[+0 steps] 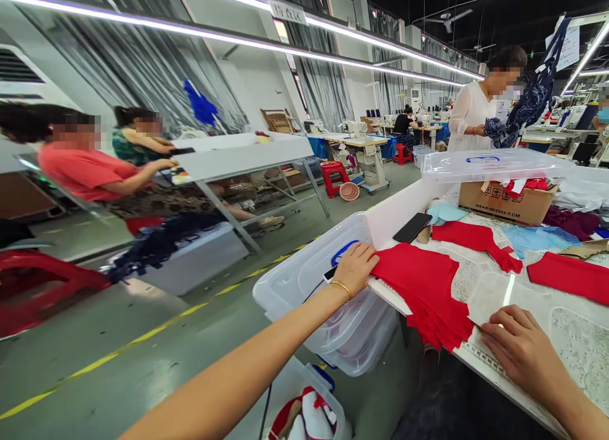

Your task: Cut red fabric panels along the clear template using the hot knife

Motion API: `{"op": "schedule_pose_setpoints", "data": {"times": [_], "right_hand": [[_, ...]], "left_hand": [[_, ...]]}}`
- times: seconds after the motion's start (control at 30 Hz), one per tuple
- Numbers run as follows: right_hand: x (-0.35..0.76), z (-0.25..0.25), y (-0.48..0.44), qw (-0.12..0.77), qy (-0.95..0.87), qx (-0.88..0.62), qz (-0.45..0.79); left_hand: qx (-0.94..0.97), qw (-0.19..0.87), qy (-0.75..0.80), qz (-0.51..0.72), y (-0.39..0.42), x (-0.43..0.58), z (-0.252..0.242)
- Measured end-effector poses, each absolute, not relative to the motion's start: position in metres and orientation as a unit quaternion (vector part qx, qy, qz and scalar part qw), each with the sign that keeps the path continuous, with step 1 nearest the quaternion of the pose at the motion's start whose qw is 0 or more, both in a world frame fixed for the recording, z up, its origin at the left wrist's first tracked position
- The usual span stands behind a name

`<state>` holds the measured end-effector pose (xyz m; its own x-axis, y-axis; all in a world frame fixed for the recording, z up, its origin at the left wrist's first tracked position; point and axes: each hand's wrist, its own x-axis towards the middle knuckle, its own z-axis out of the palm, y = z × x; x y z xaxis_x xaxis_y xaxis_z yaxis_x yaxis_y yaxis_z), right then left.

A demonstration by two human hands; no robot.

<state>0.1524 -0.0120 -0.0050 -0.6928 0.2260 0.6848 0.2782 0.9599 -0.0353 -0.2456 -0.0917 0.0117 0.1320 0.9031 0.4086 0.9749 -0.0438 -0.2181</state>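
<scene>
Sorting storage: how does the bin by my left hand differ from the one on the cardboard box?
The near bin stands beside the table, under the left hand; the far bin sits on the cardboard box, untouched. The near bin looks deeper than the far bin. Both clear, blue-handled.

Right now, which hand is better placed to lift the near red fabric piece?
Probably left: the left hand touches the red fabric piece at its corner; the right hand lies flat beside it.
</scene>
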Motion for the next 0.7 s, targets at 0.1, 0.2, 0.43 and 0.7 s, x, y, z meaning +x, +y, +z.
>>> {"op": "schedule_pose_setpoints", "data": {"times": [0.1, 0.2, 0.43, 0.7], "right_hand": [[0.186, -0.006, 0.005, 0.378, -0.909, -0.161, -0.066], [0.214, -0.009, 0.016, 0.383, -0.898, -0.198, -0.087], [0.231, -0.022, 0.006, 0.371, -0.883, -0.287, -0.002], [0.229, -0.032, 0.003, 0.437, -0.841, -0.316, 0.038]], "left_hand": [[-0.721, 0.226, -0.649, -0.087, -0.081, -0.239, 0.016], [-0.758, 0.216, -0.609, -0.088, -0.061, -0.214, 0.019], [-0.871, 0.194, -0.444, -0.082, 0.015, -0.100, 0.010], [-0.890, 0.207, -0.405, -0.041, 0.106, 0.016, -0.021]]}}
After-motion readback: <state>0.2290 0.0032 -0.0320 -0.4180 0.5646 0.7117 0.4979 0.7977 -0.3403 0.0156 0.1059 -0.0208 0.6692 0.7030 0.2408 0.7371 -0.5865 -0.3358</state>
